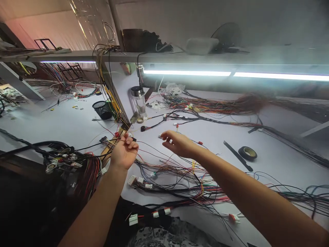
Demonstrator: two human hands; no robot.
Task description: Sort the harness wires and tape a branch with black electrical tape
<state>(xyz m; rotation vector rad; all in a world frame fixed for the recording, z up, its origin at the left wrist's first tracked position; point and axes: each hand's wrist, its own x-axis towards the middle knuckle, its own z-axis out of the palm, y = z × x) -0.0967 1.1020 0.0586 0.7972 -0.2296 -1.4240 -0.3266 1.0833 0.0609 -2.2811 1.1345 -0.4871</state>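
Observation:
My left hand (125,151) is palm up with its fingers curled in a pinch, among thin wires. A red connector (117,134) lies just left of its fingertips, and a small black connector (134,139) shows at its right. What the pinch holds is hidden by the fingers. My right hand (178,142) hovers palm down over the white table, its thumb apart from the bent fingers. A small white connector (160,136) shows at its index fingertip; I cannot tell whether they touch. Below both hands runs a wire harness (174,169) with white connectors (132,179).
A black tape roll (247,153) and a dark flat strip (238,156) lie at right. Behind stand a glass bottle (139,103) and a black mesh cup (102,109). A thick wire bundle (226,105) stretches under the lit shelf (180,59). More harnesses (89,168) hang at left.

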